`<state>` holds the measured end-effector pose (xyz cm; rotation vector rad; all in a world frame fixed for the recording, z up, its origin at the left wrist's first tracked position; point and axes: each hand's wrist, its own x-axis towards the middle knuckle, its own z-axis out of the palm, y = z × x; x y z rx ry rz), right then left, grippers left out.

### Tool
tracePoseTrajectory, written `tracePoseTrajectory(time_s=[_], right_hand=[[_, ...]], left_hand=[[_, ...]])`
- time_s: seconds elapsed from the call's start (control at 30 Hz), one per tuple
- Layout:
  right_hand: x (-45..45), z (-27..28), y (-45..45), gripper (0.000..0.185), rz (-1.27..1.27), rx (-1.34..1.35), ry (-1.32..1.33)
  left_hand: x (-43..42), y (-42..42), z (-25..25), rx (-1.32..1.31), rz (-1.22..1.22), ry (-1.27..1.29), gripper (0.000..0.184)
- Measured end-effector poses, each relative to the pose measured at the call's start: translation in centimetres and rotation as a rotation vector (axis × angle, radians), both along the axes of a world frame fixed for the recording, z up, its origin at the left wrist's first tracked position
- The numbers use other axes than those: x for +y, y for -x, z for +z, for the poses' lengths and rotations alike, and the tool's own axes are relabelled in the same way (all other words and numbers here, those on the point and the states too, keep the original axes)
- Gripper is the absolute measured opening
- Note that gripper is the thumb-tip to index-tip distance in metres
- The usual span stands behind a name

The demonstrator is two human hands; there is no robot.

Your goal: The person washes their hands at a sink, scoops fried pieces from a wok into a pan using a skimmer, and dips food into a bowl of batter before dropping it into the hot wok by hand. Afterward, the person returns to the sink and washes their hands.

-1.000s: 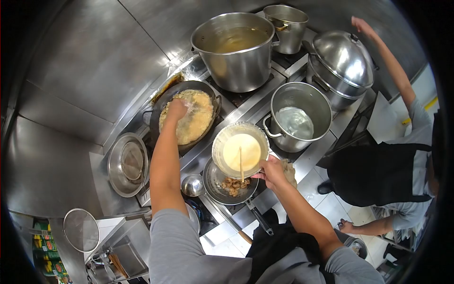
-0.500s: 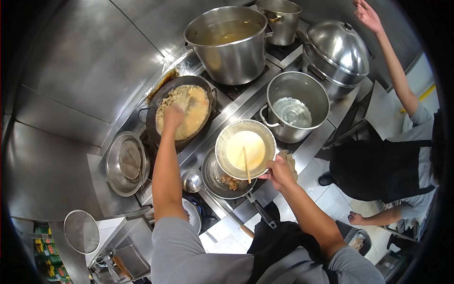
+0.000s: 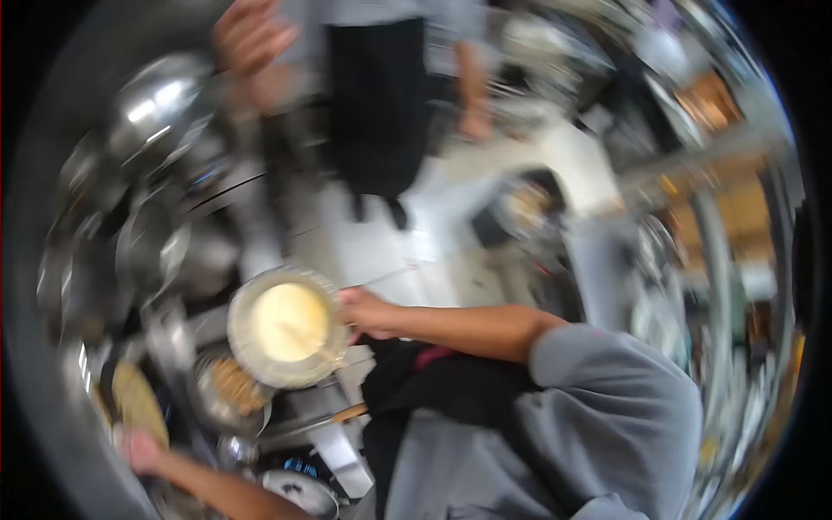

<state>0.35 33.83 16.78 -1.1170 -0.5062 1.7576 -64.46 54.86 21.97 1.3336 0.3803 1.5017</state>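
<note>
My right hand point(image 3: 368, 314) grips the rim of a round metal bowl point(image 3: 243, 351). Pale yellow batter point(image 3: 293, 316) fills part of it, and a thin stick lies in the batter, blurred. Below and left of the bowl is a frying pan point(image 3: 204, 392) with brown fried bits point(image 3: 236, 387) in it. My left hand point(image 3: 141, 452) is at the lower left, by the edge of the wok with its yellowish frying contents point(image 3: 139, 400). Motion smears its fingers, so whether it holds anything is unclear.
A co-worker in a black apron point(image 3: 377, 104) stands ahead, one hand point(image 3: 256, 39) raised. Large metal pots point(image 3: 204, 251) and a domed lid point(image 3: 160, 95) line the left side. A dark bin point(image 3: 492, 221) stands on the floor. Shelving point(image 3: 715, 208) runs along the right.
My view has swung to the right, bringing the co-worker and shelves into the middle and right. The bowl stays in my right hand. The wok and my left hand now appear at the lower left.
</note>
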Motion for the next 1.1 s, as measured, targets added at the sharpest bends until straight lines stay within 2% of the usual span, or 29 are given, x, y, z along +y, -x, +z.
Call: tracePoseTrajectory(time_s=[0.03, 0.07, 0.1, 0.13, 0.17, 0.23, 0.3, 0.43, 0.5, 0.6, 0.67, 0.7, 0.77, 0.8, 0.83, 0.9, 0.97, 1.0, 1.07, 1.1], right_hand=[[-2.8, 0.6, -2.3, 0.024, -0.108, 0.043, 0.040], [-5.8, -2.1, -4.3, 0.023, -0.156, 0.015, 0.046], [-8.9, -3.9, -6.2, 0.019, -0.212, 0.012, 0.069], [-12.2, -4.5, -8.0, 0.016, -0.300, 0.005, 0.105], [-15.2, -5.0, -9.8, 0.013, -0.369, 0.003, 0.135], [-21.8, -8.3, -13.2, 0.016, -0.517, 0.024, 0.179], [-28.8, -13.6, -15.9, 0.022, -0.650, -0.007, 0.251], [-41.2, -19.6, -20.6, 0.034, -0.914, -0.055, 0.391], [-46.7, -23.3, -22.5, 0.033, -1.053, -0.022, 0.463], [-54.3, -28.7, -25.0, 0.036, -1.101, -0.040, 0.520], [-58.4, -32.9, -26.3, 0.038, -1.315, 0.202, 0.527], [-58.8, -33.1, -26.8, 0.038, -1.305, 0.212, 0.528], [-59.2, -33.6, -27.8, 0.028, -1.701, 0.211, 0.700], [-60.0, -33.9, -27.9, 0.036, -1.772, 0.362, 0.370], [-60.3, -34.3, -28.1, 0.036, -1.765, 0.376, 0.365], [-60.8, -36.0, -28.2, 0.030, -1.916, 0.426, 0.086], [-62.3, -40.3, -28.9, 0.029, -1.991, 0.522, 0.131], [-63.6, -43.2, -29.2, 0.025, -1.619, -0.342, 0.420], [-62.3, -38.6, -28.6, 0.020, -0.771, -1.374, 0.837], [-62.0, -37.5, -28.7, 0.025, -0.778, -1.472, 0.819]], left_hand=[[0.7, 0.3, -1.0, -0.343, -0.370, 0.020, 0.013], [-2.4, -7.0, 1.4, -0.492, -0.399, 0.129, 0.010], [-3.8, -10.7, 1.9, -0.778, -0.223, 0.342, 0.015], [-7.5, -17.5, 3.4, -0.838, -0.232, 0.450, 0.013], [-9.9, -21.7, 3.1, -0.823, -0.247, 0.468, 0.013], [-14.4, -28.4, 1.3, -0.752, -0.150, 0.662, 0.014], [-19.5, -36.5, 0.8, -0.787, -0.386, 0.679, 0.017], [-29.2, -50.5, -2.0, -0.816, -0.620, 0.868, 0.029], [-32.4, -54.4, -3.7, -0.795, -0.605, 1.018, 0.035], [-37.3, -59.4, -4.6, -0.639, -0.559, 1.141, 0.041], [-39.9, -61.2, -5.5, -0.579, -0.586, 1.162, 0.041], [-41.1, -61.7, -5.9, -0.524, -0.627, 1.187, 0.042], [-43.1, -62.2, -6.6, -0.449, -0.621, 1.195, 0.044], [-44.1, -62.4, -6.7, -0.391, -0.627, 1.209, 0.045], [-45.1, -62.6, -6.7, -0.334, -0.634, 1.223, 0.047], [-47.2, -62.6, -6.7, -0.303, -0.598, 1.208, 0.048], [-49.1, -61.7, -7.0, -0.261, -0.594, 1.212, 0.048], [-50.1, -60.9, -7.2, -0.255, -0.627, 1.206, 0.048], [-52.5, -59.7, -6.3, -0.252, -0.608, 1.201, 0.048], [-54.0, -58.9, -5.9, -0.248, -0.594, 1.205, 0.048]])
